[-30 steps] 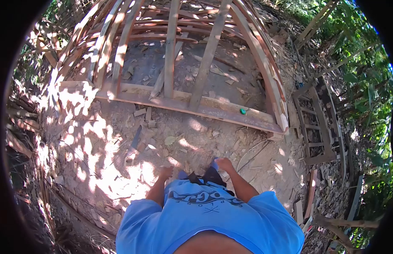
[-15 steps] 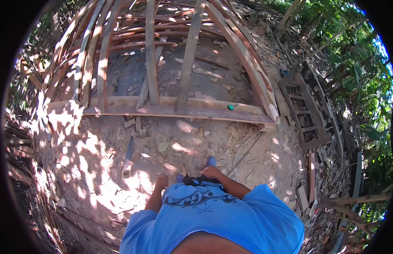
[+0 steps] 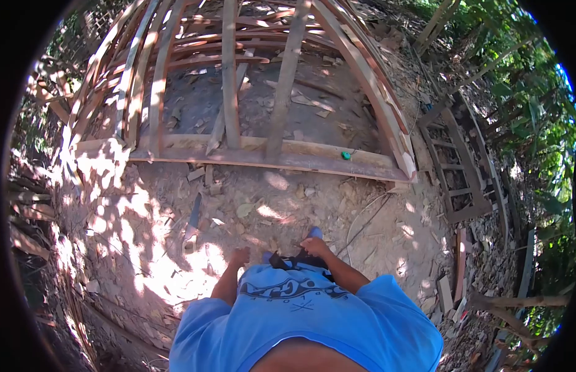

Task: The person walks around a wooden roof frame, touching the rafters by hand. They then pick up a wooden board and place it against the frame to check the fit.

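Note:
My left hand [image 3: 240, 255] hangs at the left of my waist, away from any tool, its small fingers looking curled in. At the right of my waist, my right hand [image 3: 313, 247] is closed beside the black cloth [image 3: 290, 263] below my blue shirt [image 3: 300, 310]; what it grips, if anything, is hidden. A handsaw [image 3: 193, 217] lies on the dirt ahead and to the left of my feet. Farther off, a green tape measure [image 3: 346, 155] rests on the long bottom beam [image 3: 300, 161] of a timber frame.
Several upright and slanting boards [image 3: 229, 74] rise from the beam. A ladder-like wooden frame [image 3: 452, 164] lies to the right, near loose planks [image 3: 446, 293]. A thin cable [image 3: 362, 220] loops over the ground, and wood scraps litter the dirt. Trees and a branch [image 3: 523, 302] border the right.
The view has shifted slightly, so the timber frame sits a little farther right. My left hand has moved slightly up and outward; my right hand stays near my waist.

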The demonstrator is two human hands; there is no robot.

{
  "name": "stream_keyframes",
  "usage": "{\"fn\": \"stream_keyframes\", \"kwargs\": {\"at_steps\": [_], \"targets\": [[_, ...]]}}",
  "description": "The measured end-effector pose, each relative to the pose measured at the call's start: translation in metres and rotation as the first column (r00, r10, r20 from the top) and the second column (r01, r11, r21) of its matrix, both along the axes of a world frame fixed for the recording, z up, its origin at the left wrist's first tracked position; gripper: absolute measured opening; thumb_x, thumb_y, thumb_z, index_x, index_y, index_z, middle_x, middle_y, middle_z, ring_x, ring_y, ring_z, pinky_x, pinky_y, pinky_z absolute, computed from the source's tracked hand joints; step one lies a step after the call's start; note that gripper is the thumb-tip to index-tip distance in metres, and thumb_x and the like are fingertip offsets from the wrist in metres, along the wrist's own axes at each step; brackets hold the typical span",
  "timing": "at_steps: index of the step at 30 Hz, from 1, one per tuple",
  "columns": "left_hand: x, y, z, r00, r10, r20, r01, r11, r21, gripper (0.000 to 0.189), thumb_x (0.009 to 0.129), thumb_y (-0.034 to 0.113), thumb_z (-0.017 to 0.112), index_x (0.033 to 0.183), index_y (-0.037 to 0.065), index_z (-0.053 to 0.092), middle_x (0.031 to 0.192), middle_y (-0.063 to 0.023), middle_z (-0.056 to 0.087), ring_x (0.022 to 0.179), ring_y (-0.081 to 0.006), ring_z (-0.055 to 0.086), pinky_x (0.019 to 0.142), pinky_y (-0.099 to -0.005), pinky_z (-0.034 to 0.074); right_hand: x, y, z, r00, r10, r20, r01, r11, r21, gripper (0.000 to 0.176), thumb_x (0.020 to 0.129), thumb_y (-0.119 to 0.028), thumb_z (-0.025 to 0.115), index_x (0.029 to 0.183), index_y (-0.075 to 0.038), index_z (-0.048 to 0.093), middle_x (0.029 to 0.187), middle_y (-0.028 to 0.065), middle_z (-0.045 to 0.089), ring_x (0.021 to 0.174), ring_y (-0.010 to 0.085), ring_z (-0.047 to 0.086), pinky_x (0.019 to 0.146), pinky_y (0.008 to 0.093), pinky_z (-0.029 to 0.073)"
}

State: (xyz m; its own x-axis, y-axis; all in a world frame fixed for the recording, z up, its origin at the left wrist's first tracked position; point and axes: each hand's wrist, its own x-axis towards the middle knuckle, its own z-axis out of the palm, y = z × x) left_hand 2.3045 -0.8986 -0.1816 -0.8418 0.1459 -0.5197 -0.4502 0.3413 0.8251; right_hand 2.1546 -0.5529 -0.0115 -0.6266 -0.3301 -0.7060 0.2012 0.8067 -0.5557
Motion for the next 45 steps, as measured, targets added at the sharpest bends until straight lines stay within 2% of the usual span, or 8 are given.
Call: {"fn": "stream_keyframes", "kwargs": {"at_steps": [2, 3, 10, 16, 30, 36, 39, 45], "targets": [[-0.008, 0.006, -0.005, 0.997, -0.044, 0.069, 0.053, 0.990, -0.132, 0.038, 0.073, 0.020, 0.065, 0.106, 0.012, 0.049, 0.075, -0.0024, 0.061, 0.059, -0.0145, 0.060, 0.051, -0.0304, 0.049, 0.002, 0.005, -0.002, 0.999, -0.027, 0.027, 0.027, 1.000, -0.002, 0.036, 0.081, -0.039, 0.057, 0.096, -0.007, 0.064, 0.074, 0.0042, 0.062, 0.057, 0.0146, 0.059, 0.047, 0.0278, 0.046], [-0.016, 0.019, 0.041, 0.896, 0.199, 0.396, -0.207, 0.978, -0.021, 0.032, 0.076, 0.018, 0.062, 0.105, 0.012, 0.051, 0.077, -0.0040, 0.062, 0.059, -0.0151, 0.061, 0.046, -0.0304, 0.049, 0.002, 0.007, -0.005, 0.999, -0.028, 0.040, 0.028, 1.000, -0.006, 0.035, 0.081, -0.038, 0.057, 0.097, -0.007, 0.064, 0.074, 0.0039, 0.062, 0.058, 0.0145, 0.058, 0.048, 0.0277, 0.046], [-0.014, 0.025, 0.027, 0.947, 0.212, 0.240, -0.234, 0.970, 0.069, 0.032, 0.085, 0.038, 0.047, 0.074, 0.009, 0.054, 0.063, -0.0019, 0.051, 0.049, -0.0132, 0.049, 0.041, -0.0314, 0.037, 0.003, 0.009, 0.016, 0.980, -0.145, 0.139, 0.153, 0.987, -0.046, 0.031, 0.082, -0.034, 0.057, 0.097, -0.007, 0.063, 0.075, 0.0032, 0.060, 0.058, 0.0128, 0.056, 0.050, 0.0265, 0.046], [-0.006, 0.032, 0.008, 0.996, 0.008, 0.089, 0.017, 0.958, -0.285, 0.037, 0.072, 0.015, 0.064, 0.106, 0.012, 0.051, 0.080, -0.0088, 0.064, 0.062, -0.0234, 0.063, 0.047, -0.0342, 0.051, 0.001, 0.011, 0.020, 0.981, -0.125, 0.145, 0.132, 0.991, -0.037, 0.029, 0.083, -0.033, 0.057, 0.095, -0.007, 0.062, 0.074, 0.0033, 0.060, 0.057, 0.0125, 0.056, 0.049, 0.0264, 0.045], [0.001, 0.031, 0.041, 0.975, 0.121, 0.187, -0.098, 0.987, -0.129, 0.031, 0.081, 0.016, 0.053, 0.111, 0.012, 0.050, 0.090, -0.0092, 0.063, 0.066, -0.0211, 0.064, 0.047, -0.0322, 0.053, 0.001, 0.010, 0.006, 0.990, -0.092, 0.109, 0.098, 0.994, -0.049, 0.031, 0.082, -0.032, 0.059, 0.096, -0.005, 0.063, 0.073, 0.0054, 0.062, 0.056, 0.0141, 0.058, 0.048, 0.0284, 0.046], [-0.018, 0.027, 0.083, 0.828, 0.295, 0.476, -0.302, 0.951, -0.063, 0.027, 0.083, 0.018, 0.052, 0.110, 0.012, 0.051, 0.086, -0.0071, 0.062, 0.066, -0.0194, 0.063, 0.048, -0.0328, 0.052, -0.004, 0.006, -0.001, 0.993, -0.040, 0.112, 0.040, 0.999, 0.002, 0.031, 0.082, -0.032, 0.059, 0.097, -0.006, 0.063, 0.074, 0.0053, 0.062, 0.056, 0.0145, 0.057, 0.047, 0.0287, 0.046], [-0.009, 0.017, 0.045, 0.969, 0.108, 0.221, -0.080, 0.988, -0.132, 0.027, 0.084, 0.019, 0.052, 0.110, 0.013, 0.051, 0.087, -0.0051, 0.063, 0.065, -0.0186, 0.063, 0.048, -0.0324, 0.051, -0.005, 0.005, -0.005, 0.994, -0.042, 0.102, 0.043, 0.999, -0.004, 0.031, 0.082, -0.033, 0.058, 0.097, -0.006, 0.063, 0.075, 0.0055, 0.062, 0.057, 0.0148, 0.058, 0.046, 0.0287, 0.047], [-0.016, 0.017, 0.075, 0.912, 0.230, 0.339, -0.227, 0.973, -0.050, 0.028, 0.081, 0.016, 0.057, 0.108, 0.010, 0.052, 0.090, -0.0031, 0.063, 0.067, -0.0161, 0.064, 0.048, -0.0314, 0.052, -0.011, -0.002, -0.007, 0.995, 0.015, 0.094, -0.019, 0.999, 0.046, 0.033, 0.082, -0.034, 0.056, 0.097, -0.006, 0.063, 0.076, 0.0056, 0.063, 0.058, 0.0153, 0.060, 0.046, 0.0279, 0.047]]}}
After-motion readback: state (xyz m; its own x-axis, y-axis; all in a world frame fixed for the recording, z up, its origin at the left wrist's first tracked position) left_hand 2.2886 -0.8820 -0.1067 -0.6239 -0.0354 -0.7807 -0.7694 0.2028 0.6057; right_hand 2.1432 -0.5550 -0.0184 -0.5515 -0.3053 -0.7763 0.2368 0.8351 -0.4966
